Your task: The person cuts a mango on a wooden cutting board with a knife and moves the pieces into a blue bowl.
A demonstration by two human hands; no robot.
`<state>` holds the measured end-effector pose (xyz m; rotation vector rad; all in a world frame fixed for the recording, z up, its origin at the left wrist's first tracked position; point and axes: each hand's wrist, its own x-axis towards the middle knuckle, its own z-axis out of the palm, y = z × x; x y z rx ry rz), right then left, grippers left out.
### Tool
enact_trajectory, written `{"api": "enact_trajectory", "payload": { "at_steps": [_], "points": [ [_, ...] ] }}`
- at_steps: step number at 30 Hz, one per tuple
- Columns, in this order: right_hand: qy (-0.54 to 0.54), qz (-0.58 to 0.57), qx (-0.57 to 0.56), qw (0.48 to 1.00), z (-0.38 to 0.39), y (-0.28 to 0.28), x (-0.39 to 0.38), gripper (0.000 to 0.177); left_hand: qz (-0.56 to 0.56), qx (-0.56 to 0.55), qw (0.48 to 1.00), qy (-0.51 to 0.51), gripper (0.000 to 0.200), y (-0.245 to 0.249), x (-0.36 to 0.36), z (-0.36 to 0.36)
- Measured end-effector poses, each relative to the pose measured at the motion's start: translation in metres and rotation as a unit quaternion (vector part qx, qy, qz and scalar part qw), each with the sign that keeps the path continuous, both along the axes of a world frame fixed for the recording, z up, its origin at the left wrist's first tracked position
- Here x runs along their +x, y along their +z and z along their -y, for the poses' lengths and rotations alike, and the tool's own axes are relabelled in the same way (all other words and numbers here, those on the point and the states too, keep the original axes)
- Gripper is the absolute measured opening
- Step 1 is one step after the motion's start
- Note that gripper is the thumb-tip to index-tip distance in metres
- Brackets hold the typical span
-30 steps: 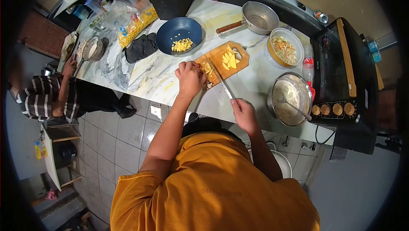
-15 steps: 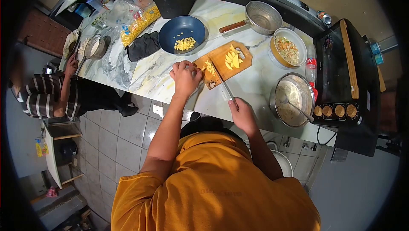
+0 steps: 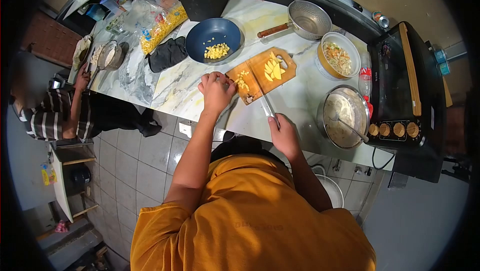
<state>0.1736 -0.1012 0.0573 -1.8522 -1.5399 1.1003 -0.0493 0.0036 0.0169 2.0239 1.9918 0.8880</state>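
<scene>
My right hand point(image 3: 285, 135) is closed round the handle of a kitchen knife point(image 3: 266, 102). The blade lies across a wooden cutting board point(image 3: 274, 85), between small diced yellow pieces point(image 3: 242, 81) on the left and larger yellow slices point(image 3: 273, 69) on the right. At the board's left edge, my left hand point(image 3: 217, 93) has its fingers curled beside the diced pieces; whatever they pinch is hidden. A small brownish scrap point(image 3: 249, 99) rests near the board's lower corner. Behind the board, a dark blue frying pan point(image 3: 212, 28) contains more yellow dice.
A metal saucepan point(image 3: 310, 19), a bowl of chopped vegetables point(image 3: 338, 56) and a steel bowl of batter with a spoon point(image 3: 345, 116) stand to the right, beside a black oven point(image 3: 397, 86). Left are a black cloth point(image 3: 167, 55), a yellow-filled bag point(image 3: 162, 28) and another person point(image 3: 55, 111).
The diced pieces beside the blade have shifted and lie more spread out. My left fingers have drawn back slightly to the left, while the knife has moved only a little.
</scene>
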Motion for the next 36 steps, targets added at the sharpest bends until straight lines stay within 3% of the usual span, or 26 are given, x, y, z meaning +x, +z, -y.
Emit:
{"api": "enact_trajectory", "payload": {
  "at_steps": [14, 17, 24, 36],
  "points": [
    [-0.016, -0.021, 0.078, 0.997, 0.003, -0.012, -0.001, 0.028, 0.001, -0.003, 1.0, -0.007, 0.013, -0.003, 0.002, -0.006],
    [-0.014, -0.01, 0.007, 1.0, 0.0, 0.0, 0.006, 0.035, 0.011, 0.003, 0.999, -0.03, 0.013, 0.002, 0.011, -0.008],
    [-0.038, -0.01, 0.019, 0.999, -0.003, -0.002, 0.013, 0.034, 0.008, -0.003, 0.994, -0.109, 0.017, -0.001, 0.037, -0.025],
    [-0.056, -0.02, 0.046, 0.997, -0.002, -0.013, 0.014, 0.037, -0.02, -0.016, 0.993, -0.112, 0.021, 0.0, 0.047, -0.022]
  ]
}}
